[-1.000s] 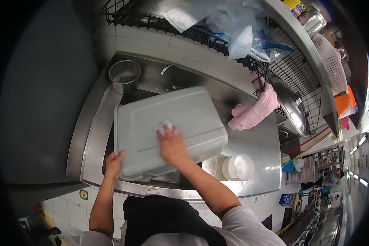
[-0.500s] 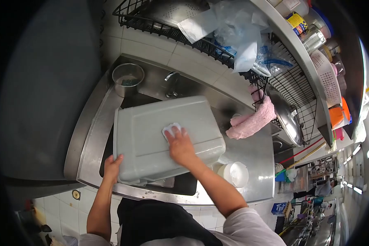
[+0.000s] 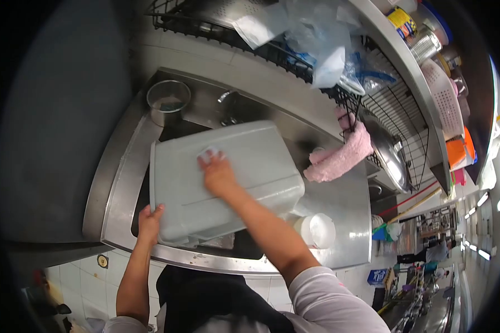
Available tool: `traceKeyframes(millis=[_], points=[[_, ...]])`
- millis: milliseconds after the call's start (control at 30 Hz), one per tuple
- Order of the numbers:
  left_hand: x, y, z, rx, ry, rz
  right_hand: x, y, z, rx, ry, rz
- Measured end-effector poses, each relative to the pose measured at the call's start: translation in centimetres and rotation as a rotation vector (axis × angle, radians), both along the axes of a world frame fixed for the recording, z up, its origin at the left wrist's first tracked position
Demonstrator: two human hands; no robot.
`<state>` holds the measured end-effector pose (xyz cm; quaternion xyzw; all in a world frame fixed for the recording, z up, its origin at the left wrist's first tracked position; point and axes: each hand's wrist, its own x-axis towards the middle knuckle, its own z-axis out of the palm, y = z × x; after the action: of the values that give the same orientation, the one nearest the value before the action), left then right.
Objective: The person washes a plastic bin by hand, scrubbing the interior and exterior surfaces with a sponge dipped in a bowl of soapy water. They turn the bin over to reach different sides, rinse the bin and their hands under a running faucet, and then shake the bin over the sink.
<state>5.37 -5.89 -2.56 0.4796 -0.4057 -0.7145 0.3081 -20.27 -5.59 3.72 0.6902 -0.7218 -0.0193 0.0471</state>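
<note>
Lying under the right-hand fingers [image 3: 215, 161], white cloth [image 3: 208, 151] touches the bin [image 3: 253, 161].

Even, whitish light fills the middle of the view, while the tall dark-grey flat panel [image 3: 61, 139] past the left edge of the stainless-steel sink counter [image 3: 344, 205] sinks into dimness. White strip lights [image 3: 484, 255] glare far beyond the counter's right edge, where the background turns small and indistinct. Pale reflections spot the steel near that edge, and the domed shiny metal lid [image 3: 393, 158] carries bright highlights. Slight blur softens the right hand [image 3: 218, 173] and its white cloth [image 3: 210, 152]. Wide-angle distortion bows the counter's front edge; black vignetting swallows the corners.
</note>
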Motion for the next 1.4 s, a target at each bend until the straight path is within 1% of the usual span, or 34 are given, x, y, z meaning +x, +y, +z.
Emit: traceKeyframes(millis=[67, 100, 167, 233, 300, 333, 400, 467, 533, 567, 600, 633, 667, 700, 733, 767, 800, 833, 900, 967, 1033, 1067, 1133, 1200, 1233, 1267, 1300, 1333, 1367, 1400], points=[[-0.1, 0.3, 0.8, 0.013, 0.047, 0.002, 3.6, 5.0, 1.5, -0.037, -0.183, 0.050], [-0.2, 0.3, 0.5, 0.017, 0.048, -0.008, 3.5, 6.8, 1.6, -0.033, -0.182, 0.040], [0.0, 0.0, -0.5, 0.005, 0.078, 0.003, 0.8, 11.1, 3.3, -0.080, -0.060, 0.080], [0.1, -0.2, -0.2, 0.027, 0.069, -0.002, -5.6, 14.3, 5.7, -0.177, 0.010, -0.018], [0.1, -0.4, 0.8, 0.057, 0.056, -0.014, -9.9, 15.7, 8.8, -0.285, 0.052, -0.187], [0.1, -0.2, 0.9, 0.056, 0.056, -0.017, -9.7, 15.9, 8.7, -0.287, 0.053, -0.190], [-0.1, -0.4, 1.4, 0.023, -0.005, 0.010, -8.5, 15.1, 8.5, -0.329, 0.082, -0.378], [-0.2, -0.5, 2.5, 0.036, -0.006, 0.025, -3.8, 14.7, 5.5, -0.311, 0.029, -0.270], [-0.2, -0.3, 2.6, 0.061, -0.013, 0.037, 1.8, 13.3, 3.5, -0.324, -0.252, -0.214], [0.0, -0.5, 2.2, 0.059, 0.058, 0.000, 2.5, 13.7, 4.0, -0.325, -0.253, -0.211], [0.2, -0.7, 1.7, 0.058, 0.129, -0.033, 3.4, 13.9, 4.4, -0.282, -0.252, -0.079], [0.0, -0.8, 0.5, 0.061, 0.120, -0.016, 4.2, 13.9, 4.4, -0.234, -0.259, 0.058], [-0.2, -0.9, -1.3, 0.042, 0.075, 0.012, 2.5, 14.4, 5.5, -0.211, -0.283, 0.098], [0.5, -1.1, -2.1, 0.026, 0.023, 0.043, -0.6, 15.6, 3.8, -0.238, -0.193, 0.019], [0.7, -1.1, -1.4, 0.043, 0.056, 0.016, -3.0, 16.2, 6.5, -0.265, -0.089, 0.000], [0.3, -0.9, -0.5, 0.058, 0.097, -0.011, -5.8, 16.3, 7.8, -0.238, -0.034, -0.094], [0.2, -0.8, -0.1, 0.061, 0.086, 0.013, -7.0, 16.5, 9.3, -0.236, -0.047, -0.159], [0.0, -0.8, 0.3, 0.045, 0.095, -0.006, -6.5, 16.3, 9.7, -0.230, -0.043, -0.196], [-0.4, -1.0, 0.9, 0.025, 0.098, -0.011, -3.9, 15.2, 7.0, -0.252, -0.014, -0.146], [-0.6, -0.9, 0.9, 0.018, 0.026, 0.048, 2.1, 12.5, 4.9, -0.220, -0.136, 0.018], [-0.3, -0.7, 1.9, 0.013, 0.007, 0.028, 8.1, 10.5, 2.4, -0.217, -0.215, 0.208], [-0.3, -0.6, 2.6, 0.007, -0.001, 0.012, 9.0, 10.2, 2.3, -0.216, -0.213, 0.205], [-0.5, -0.9, 3.1, -0.003, -0.008, -0.023, 9.6, 9.6, 2.5, -0.208, -0.332, 0.306], [-0.1, -0.7, 2.4, 0.075, 0.124, -0.052, 3.6, 9.9, 2.0, -0.265, -0.022, 0.195], [0.0, -0.5, 2.4, 0.083, 0.126, -0.042, 0.0, 10.2, 4.0, -0.368, -0.051, 0.129], [0.1, -0.6, 2.8, 0.091, 0.135, -0.048, -4.2, 10.6, 4.7, -0.397, 0.132, 0.106], [0.3, -0.8, 3.3, 0.095, 0.140, -0.059, -7.8, 10.9, 5.6, -0.331, 0.156, -0.050], [0.5, -0.6, 4.0, 0.092, 0.138, -0.057, -10.0, 11.4, 7.0, -0.311, 0.107, -0.131], [0.6, 0.0, 4.9, 0.085, 0.198, -0.043, -11.1, 11.6, 8.0, -0.289, 0.062, -0.216], [0.7, 0.6, 5.2, 0.080, 0.259, -0.032, -11.5, 11.4, 8.2, -0.290, 0.063, -0.220]])
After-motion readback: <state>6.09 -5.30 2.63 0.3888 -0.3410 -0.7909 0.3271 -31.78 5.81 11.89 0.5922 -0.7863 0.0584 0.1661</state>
